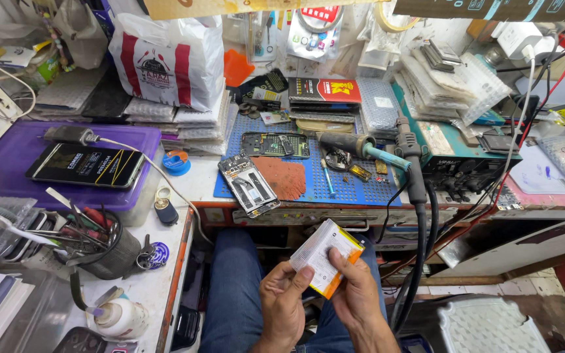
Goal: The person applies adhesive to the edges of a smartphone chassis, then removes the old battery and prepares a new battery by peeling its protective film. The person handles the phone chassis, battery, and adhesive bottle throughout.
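Observation:
Both my hands hold a small flat white and orange box (325, 255) over my lap, below the workbench edge. My left hand (282, 301) grips its lower left corner with the thumb on top. My right hand (354, 294) holds the lower right edge, thumb pressed on the box face. On the blue perforated mat (354, 186) above lie an opened phone (250, 186) with its back off, another bare phone frame (274, 145) and a reddish-brown cloth (284, 176).
A hot-air tool (413, 163) with a black hose hangs at the mat's right. A phone (86, 165) lies on a purple lid at left. A cup of tools (96, 242) and a squeeze bottle (122, 317) stand on the left shelf. A white stool (492, 323) sits at lower right.

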